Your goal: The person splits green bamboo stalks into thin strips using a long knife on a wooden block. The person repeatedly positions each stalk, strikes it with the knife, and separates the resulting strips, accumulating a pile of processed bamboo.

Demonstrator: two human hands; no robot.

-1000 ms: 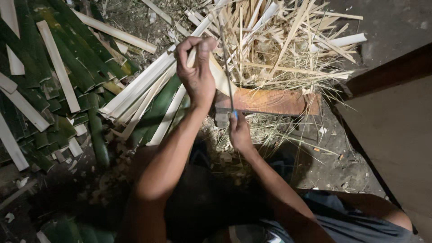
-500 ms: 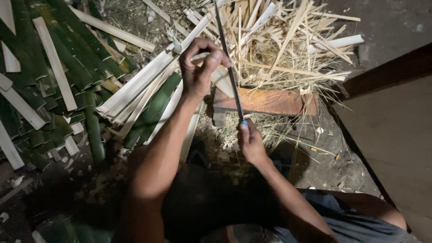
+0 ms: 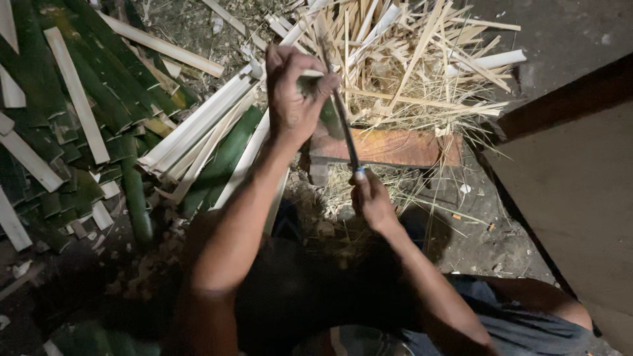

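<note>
My left hand (image 3: pixel 293 95) is raised over the ground and closed around a short green and pale bamboo piece (image 3: pixel 315 79). My right hand (image 3: pixel 370 198) grips the handle of a long dark blade (image 3: pixel 339 105). The blade runs up and away from me and meets the bamboo piece at my left hand's fingers. Both hands hover above a reddish wooden block (image 3: pixel 389 146) lying on the dirt.
A heap of thin pale bamboo splints (image 3: pixel 422 59) lies beyond the block. Green bamboo strips and pale slats (image 3: pixel 79 118) cover the ground at left. A brown wooden board (image 3: pixel 573 191) slants along the right. My legs in dark cloth fill the bottom.
The blade has swung up from near the block to stand against the bamboo piece. My right hand has moved slightly toward me; my left hand stays raised on the piece.
</note>
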